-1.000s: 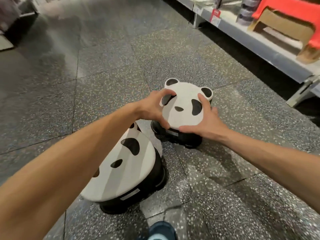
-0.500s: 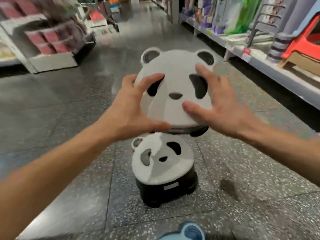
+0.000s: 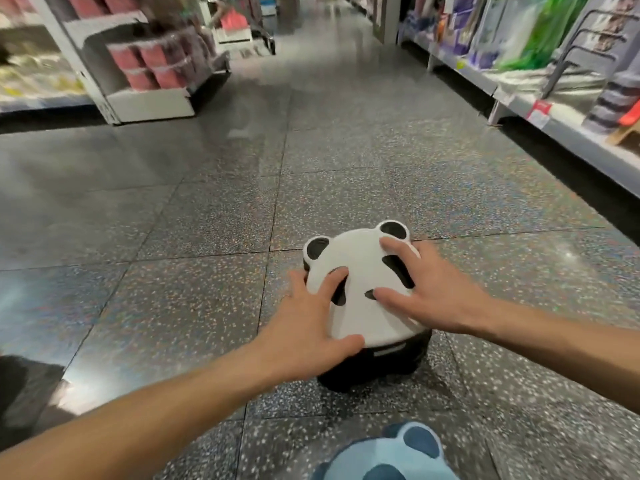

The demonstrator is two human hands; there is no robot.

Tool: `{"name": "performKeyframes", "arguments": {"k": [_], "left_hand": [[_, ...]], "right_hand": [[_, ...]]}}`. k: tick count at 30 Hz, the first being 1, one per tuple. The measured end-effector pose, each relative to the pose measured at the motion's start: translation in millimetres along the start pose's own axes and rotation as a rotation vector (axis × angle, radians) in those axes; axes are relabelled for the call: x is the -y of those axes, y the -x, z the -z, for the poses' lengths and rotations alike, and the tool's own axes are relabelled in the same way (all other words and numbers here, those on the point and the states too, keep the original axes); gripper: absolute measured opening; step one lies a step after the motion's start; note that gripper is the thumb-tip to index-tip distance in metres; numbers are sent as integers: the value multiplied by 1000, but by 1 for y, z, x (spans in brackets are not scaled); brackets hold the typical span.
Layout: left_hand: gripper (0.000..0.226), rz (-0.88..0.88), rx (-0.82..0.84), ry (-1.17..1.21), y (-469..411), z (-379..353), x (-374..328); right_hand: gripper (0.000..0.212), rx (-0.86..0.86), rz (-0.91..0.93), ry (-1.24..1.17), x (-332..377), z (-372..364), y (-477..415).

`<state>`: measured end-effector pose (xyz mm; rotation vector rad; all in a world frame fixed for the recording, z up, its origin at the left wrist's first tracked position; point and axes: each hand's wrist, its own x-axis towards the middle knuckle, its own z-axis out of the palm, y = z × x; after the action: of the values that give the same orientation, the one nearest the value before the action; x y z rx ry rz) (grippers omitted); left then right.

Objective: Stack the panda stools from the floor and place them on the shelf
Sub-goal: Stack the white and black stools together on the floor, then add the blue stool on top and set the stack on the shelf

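Note:
A white panda stool [image 3: 360, 271] with black ears and eye patches sits on a black base [image 3: 377, 370] on the speckled floor, just ahead of me. The second panda stool is hidden under it; only stacked black plastic shows below the white seat. My left hand [image 3: 308, 337] lies on the seat's left side, thumb along the front rim and fingers spread over the left eye patch. My right hand [image 3: 429, 292] covers the right side, fingers reaching toward the right ear. The shelf [image 3: 568, 136] runs along the right.
A light blue panda stool [image 3: 388, 455] pokes in at the bottom edge, close to me. The right shelf carries packaged goods and stacked stools [image 3: 613, 102]. A white display stand [image 3: 149, 98] with pink boxes stands at the far left. The aisle floor stretches ahead.
The stool I held up in the air has come down onto the other panda stool on the floor. Both hands stayed on its seat and moved down and right.

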<state>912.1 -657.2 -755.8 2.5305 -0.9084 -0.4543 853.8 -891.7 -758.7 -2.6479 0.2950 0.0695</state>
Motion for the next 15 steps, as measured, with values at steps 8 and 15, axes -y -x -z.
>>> {"name": "performKeyframes", "arguments": {"k": [8,15], "left_hand": [[98,51,90,244,-28,-25,31],[94,1,-35,13,7,-32,18]], "right_hand": [[97,95,-49,-43,-24,-20,-29],[99,22,-71,-298,-18,-29,17]]}}
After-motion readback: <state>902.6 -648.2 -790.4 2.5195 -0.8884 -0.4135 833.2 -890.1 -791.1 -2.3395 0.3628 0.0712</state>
